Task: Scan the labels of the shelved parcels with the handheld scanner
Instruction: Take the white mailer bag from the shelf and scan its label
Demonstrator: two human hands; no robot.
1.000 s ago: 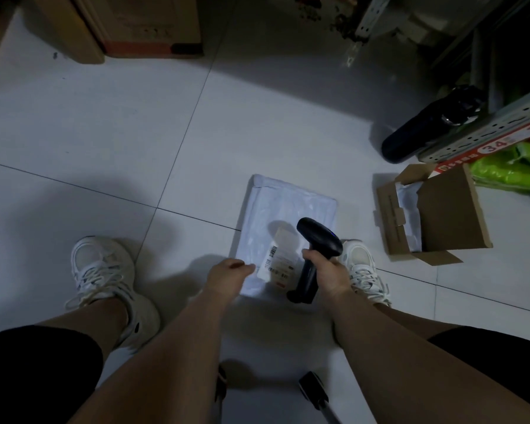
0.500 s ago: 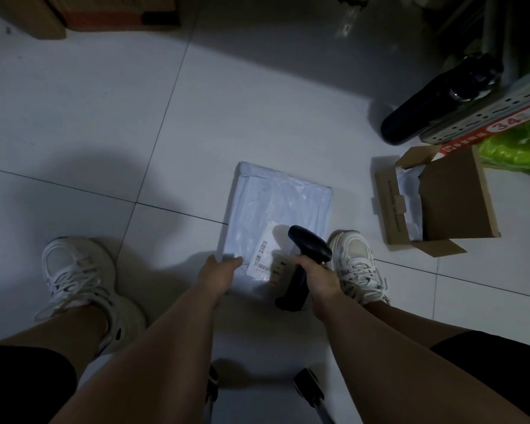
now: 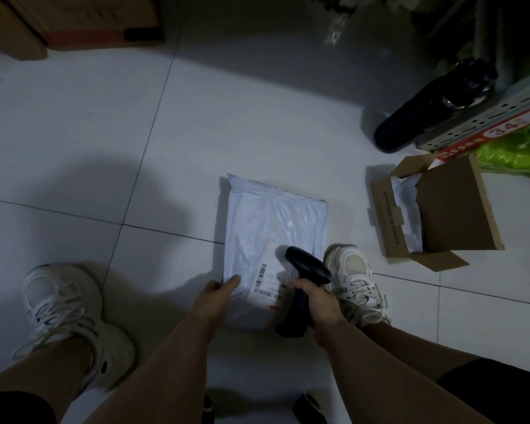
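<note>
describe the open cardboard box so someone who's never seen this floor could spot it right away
Start at the metal shelf at the right edge. On the tiled floor just below its red strip sits the cardboard box, right of the white parcel. It alone has open flaps, with white wrapping inside.

The floor (image 3: pixel 257 117) is bare tile past the white parcel (image 3: pixel 273 228) and off to its left. On the right, an open cardboard box (image 3: pixel 459 209) sits near the parcel. A black bottle (image 3: pixel 426 108) lies by the shelf rail (image 3: pixel 487 114). Big boxes (image 3: pixel 74 22) block the far left corner.
</note>
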